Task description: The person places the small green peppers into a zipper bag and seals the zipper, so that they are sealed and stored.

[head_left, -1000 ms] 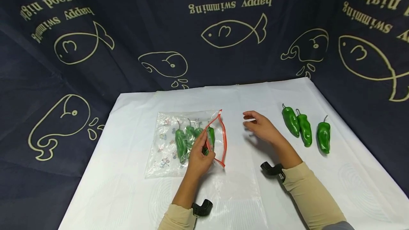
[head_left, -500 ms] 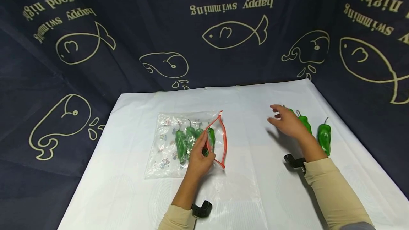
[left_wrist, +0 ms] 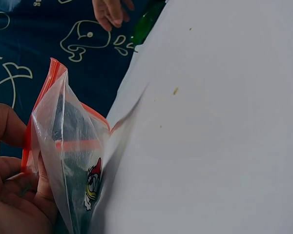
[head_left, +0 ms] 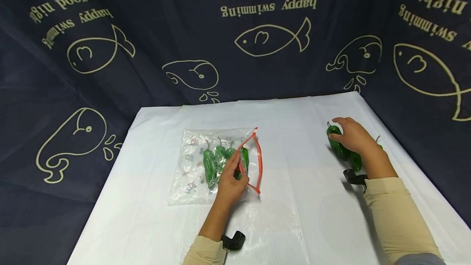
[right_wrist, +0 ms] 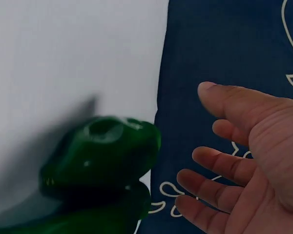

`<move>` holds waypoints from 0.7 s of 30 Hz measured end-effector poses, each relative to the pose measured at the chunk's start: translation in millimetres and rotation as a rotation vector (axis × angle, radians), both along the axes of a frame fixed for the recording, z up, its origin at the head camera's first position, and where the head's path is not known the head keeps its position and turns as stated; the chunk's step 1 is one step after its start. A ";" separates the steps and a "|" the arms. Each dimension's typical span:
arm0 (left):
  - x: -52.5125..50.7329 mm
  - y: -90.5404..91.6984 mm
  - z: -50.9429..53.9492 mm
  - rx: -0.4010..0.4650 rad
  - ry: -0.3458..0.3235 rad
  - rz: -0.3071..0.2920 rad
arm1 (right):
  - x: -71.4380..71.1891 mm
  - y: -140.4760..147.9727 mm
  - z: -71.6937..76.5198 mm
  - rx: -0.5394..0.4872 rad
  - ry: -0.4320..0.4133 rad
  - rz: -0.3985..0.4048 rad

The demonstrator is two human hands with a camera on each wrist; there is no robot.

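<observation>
My left hand point(head_left: 231, 181) pinches the red-edged mouth of a clear zip bag point(head_left: 185, 167) lying on the table. Inside the bag are several green peppers point(head_left: 209, 169). In the left wrist view the bag point(left_wrist: 71, 161) gapes apart at its red zip, one side held between thumb and fingers. Over on the right, my right hand point(head_left: 354, 136) hovers at a green pepper point(head_left: 336, 144), thumb and fingers spread. A second pepper point(head_left: 355, 161) lies beside it, partly under the hand; a third is almost hidden by the wrist. The right wrist view shows the spread fingers apart from the pepper point(right_wrist: 97, 161).
A white cloth point(head_left: 154, 154) covers the table. Dark blue curtains point(head_left: 191, 19) with fish drawings hang behind it and at both sides. Each wrist wears a black camera mount, such as the left mount point(head_left: 234, 241).
My right hand has moved right, from beside the bag's mouth to over the loose peppers. My left hand and the bag have stayed in place.
</observation>
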State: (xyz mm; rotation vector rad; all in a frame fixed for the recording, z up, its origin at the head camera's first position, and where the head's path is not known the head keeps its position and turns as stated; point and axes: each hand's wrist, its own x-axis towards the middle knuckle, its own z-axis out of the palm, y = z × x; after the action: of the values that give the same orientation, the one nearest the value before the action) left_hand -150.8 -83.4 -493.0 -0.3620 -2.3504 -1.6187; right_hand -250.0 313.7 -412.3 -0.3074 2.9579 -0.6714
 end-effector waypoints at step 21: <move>1.0 0.8 1.6 0.005 -0.038 0.004 | -8.9 11.1 -18.1 0.080 -0.046 -0.052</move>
State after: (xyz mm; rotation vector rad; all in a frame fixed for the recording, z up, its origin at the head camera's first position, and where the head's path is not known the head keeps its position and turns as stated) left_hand -149.8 -82.6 -491.5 -0.3283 -2.3728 -1.6439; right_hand -258.9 324.8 -430.4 -0.2059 2.9484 -0.5564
